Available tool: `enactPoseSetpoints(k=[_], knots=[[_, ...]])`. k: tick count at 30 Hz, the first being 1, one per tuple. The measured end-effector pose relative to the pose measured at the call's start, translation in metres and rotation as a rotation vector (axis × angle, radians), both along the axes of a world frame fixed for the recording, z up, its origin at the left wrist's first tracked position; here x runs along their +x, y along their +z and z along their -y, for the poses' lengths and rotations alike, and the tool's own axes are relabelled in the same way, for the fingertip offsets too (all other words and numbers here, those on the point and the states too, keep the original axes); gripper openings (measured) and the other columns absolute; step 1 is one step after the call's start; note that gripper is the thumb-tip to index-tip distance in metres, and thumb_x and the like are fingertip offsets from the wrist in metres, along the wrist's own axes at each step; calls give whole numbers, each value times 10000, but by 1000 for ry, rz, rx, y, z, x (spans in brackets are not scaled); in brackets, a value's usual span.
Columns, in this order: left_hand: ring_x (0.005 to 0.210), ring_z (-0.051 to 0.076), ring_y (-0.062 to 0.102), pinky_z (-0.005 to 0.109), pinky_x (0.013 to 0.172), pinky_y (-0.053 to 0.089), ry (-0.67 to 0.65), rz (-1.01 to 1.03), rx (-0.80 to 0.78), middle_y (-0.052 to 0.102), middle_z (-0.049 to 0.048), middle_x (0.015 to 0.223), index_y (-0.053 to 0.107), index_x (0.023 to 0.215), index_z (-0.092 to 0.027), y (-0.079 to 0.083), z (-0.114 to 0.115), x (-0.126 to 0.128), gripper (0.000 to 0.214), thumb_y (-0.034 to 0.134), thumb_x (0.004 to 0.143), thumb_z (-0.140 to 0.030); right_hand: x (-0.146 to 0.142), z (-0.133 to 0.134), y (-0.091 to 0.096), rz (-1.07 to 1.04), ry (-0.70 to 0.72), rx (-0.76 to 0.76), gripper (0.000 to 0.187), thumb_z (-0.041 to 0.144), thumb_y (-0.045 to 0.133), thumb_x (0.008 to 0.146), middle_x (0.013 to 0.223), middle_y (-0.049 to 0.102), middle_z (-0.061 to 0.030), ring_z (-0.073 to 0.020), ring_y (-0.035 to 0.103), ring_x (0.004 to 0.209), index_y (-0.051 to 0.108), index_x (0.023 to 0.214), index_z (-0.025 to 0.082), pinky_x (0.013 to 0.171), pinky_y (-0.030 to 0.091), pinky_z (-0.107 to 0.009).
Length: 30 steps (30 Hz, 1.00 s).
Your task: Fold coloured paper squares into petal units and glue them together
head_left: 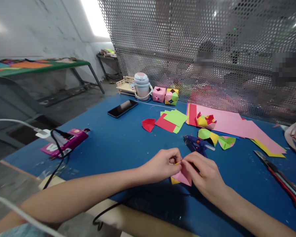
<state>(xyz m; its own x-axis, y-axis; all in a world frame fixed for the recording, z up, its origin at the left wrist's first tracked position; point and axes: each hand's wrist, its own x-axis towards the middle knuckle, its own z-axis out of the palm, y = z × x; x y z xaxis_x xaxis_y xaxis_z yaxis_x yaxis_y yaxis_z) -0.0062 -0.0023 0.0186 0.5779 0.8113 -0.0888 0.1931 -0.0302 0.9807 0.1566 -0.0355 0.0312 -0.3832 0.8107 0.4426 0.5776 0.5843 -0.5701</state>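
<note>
Left forearm (88,194) is bare right up past the elbow, and the right forearm (256,217) is bare as far as it shows. Both are slim. Left hand (162,164) & right hand (203,174) are bare too. There's a scrap of pale blue fabric (7,231) at the left upper arm, prob. a short sleeve. A thin white cable (27,219) crosses in front of it.

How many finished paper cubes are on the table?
2: a pink cube and a multicoloured cube, side by side at the far edge, right of the white jug.

Pink-and-yellow folded paper piece (184,177) near front edge of blue tabletop (128,144); blue glue gun (196,144) just behind it; black smartphone (122,108) far behind-left; red-handled utility knife (283,181) right.
</note>
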Motion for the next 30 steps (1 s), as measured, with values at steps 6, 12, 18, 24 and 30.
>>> enactPoseSetpoints(k=[6, 12, 18, 24, 30], knots=[[529, 63, 382, 185, 491, 310, 226, 65, 63, 434, -51, 595, 398, 635, -167, 3, -7, -1, 187, 540, 721, -253, 1, 1, 0, -7, -153, -79, 237, 274, 460, 880, 931, 617, -67, -145, 600, 714, 484, 1099, 186, 646, 497, -261], [616, 82, 508, 199, 566, 409, 281, 225, -83, 529, -20, 737, 400, 738, -176, 5, -5, 1, 168, 559, 687, -169, 0, -3, -7, -39, -179, -50, 133, 221, 449, 877, 829, 616, -48, -143, 595, 668, 498, 995, 184, 625, 494, -261], [659, 101, 521, 207, 595, 415, 176, 100, -66, 558, -8, 735, 544, 843, -148, 14, -1, 1, 149, 570, 738, -250, 0, -5, -9, -23, -145, 5, 111, 187, 457, 868, 822, 605, -43, -141, 594, 698, 503, 969, 184, 631, 486, -249], [634, 109, 508, 201, 562, 388, 247, -3, 26, 562, -16, 694, 572, 790, -145, 13, -1, -1, 122, 530, 755, -254, 1, -3, -9, -45, -172, -8, 44, 221, 476, 862, 715, 587, -7, -112, 557, 569, 504, 877, 191, 540, 457, -221], [603, 95, 476, 196, 555, 367, 245, 24, 27, 536, -28, 665, 561, 744, -146, 12, -1, 0, 166, 574, 736, -312, 0, -2, -4, 2, -127, 43, 72, 182, 447, 876, 744, 566, -16, -113, 553, 606, 506, 837, 191, 578, 456, -228]])
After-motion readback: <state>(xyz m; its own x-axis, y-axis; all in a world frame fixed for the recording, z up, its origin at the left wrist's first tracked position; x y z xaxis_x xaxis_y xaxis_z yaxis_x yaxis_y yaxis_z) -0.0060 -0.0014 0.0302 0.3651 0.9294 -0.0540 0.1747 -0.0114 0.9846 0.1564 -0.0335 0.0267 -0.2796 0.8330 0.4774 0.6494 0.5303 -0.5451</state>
